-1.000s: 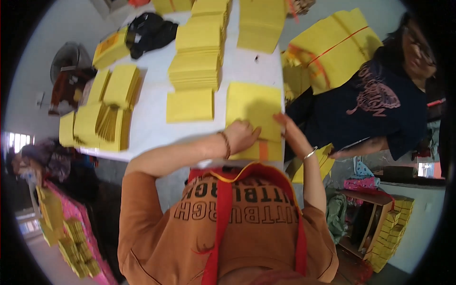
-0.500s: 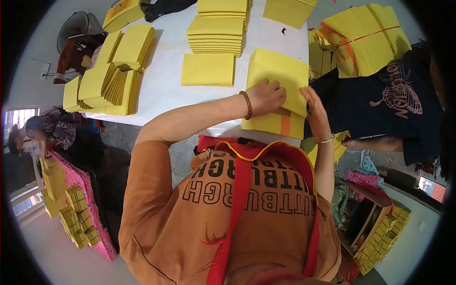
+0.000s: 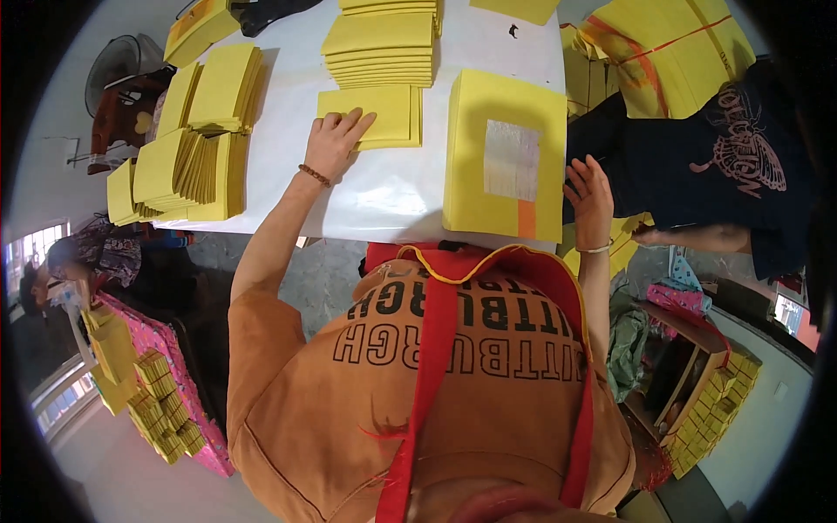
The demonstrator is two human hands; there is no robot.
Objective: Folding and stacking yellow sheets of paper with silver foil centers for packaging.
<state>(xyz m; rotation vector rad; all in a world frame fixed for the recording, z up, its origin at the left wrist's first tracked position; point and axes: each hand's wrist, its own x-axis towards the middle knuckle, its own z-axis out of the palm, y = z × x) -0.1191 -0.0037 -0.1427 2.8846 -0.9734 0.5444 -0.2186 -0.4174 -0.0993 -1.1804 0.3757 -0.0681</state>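
Note:
My left hand (image 3: 336, 144), with a brown bead bracelet, lies with its fingers stretched over a folded yellow sheet (image 3: 390, 122). That sheet rests slightly offset on another one of like size. My right hand (image 3: 590, 199) is raised at the table's right edge, fingers apart and holding nothing. Just left of it lies a thick stack of yellow paper (image 3: 466, 174), with a silvery-white rectangle (image 3: 513, 161) and a short orange strip (image 3: 527, 218) on its top face. Behind my left hand stands a pile of folded yellow sheets (image 3: 379, 61).
More folded yellow bundles (image 3: 222, 87) stand along the left side of the white table (image 3: 279, 174). To the right, a person in a dark T-shirt (image 3: 697, 166) has a hand (image 3: 647, 234) at yellow paper, near a large tied yellow bundle (image 3: 667, 52). A fan (image 3: 113, 65) stands back left.
My left hand has moved left from the yellow stack onto the folded sheets, where a second sheet now shows. The silvery rectangle on the stack is uncovered. My right hand has drawn slightly away.

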